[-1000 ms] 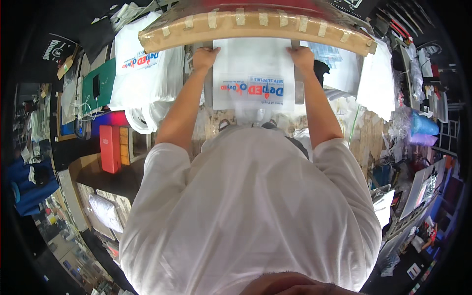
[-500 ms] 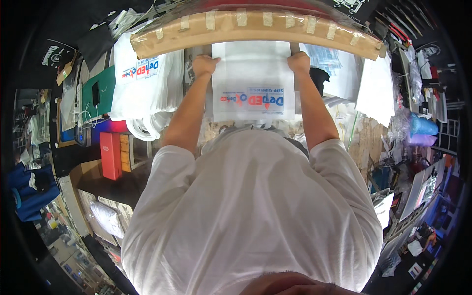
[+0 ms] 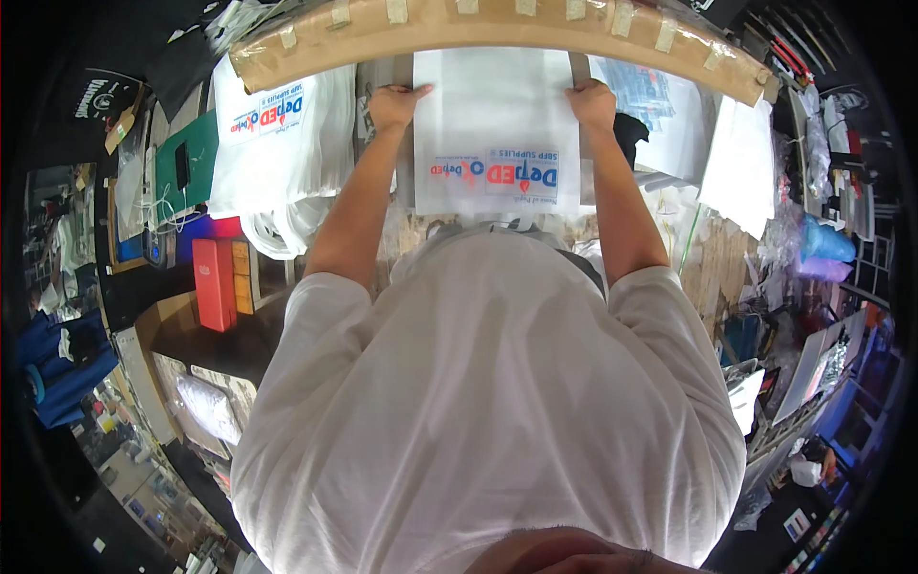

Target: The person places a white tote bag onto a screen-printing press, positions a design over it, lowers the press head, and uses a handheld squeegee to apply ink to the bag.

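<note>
A white bag (image 3: 495, 115) with red and blue printing at its near end lies flat in front of me, under a taped cardboard-covered bar (image 3: 507, 24). My left hand (image 3: 392, 103) is closed on the bag's left edge, and my right hand (image 3: 591, 103) grips the opposite edge. To the left sits a pile of similar printed white bags (image 3: 273, 163) with handles dangling toward me. At the right are a blue-tinted printed sheet (image 3: 641, 110) and plain white material (image 3: 732, 172), with a black item (image 3: 631, 139) beside my right wrist.
A green board (image 3: 182, 172) with cords, a red oblong object (image 3: 212, 282) and a padded white package (image 3: 210, 407) are on my left. On the right are rolled blue plastic (image 3: 824, 247), leaning boards (image 3: 813, 359) and loose clear plastic. My shirt fills the lower middle.
The cardboard bar looks larger and higher in the picture. The bag and both hands shifted down, then back up, along with the surroundings; both hands keep their grip.
</note>
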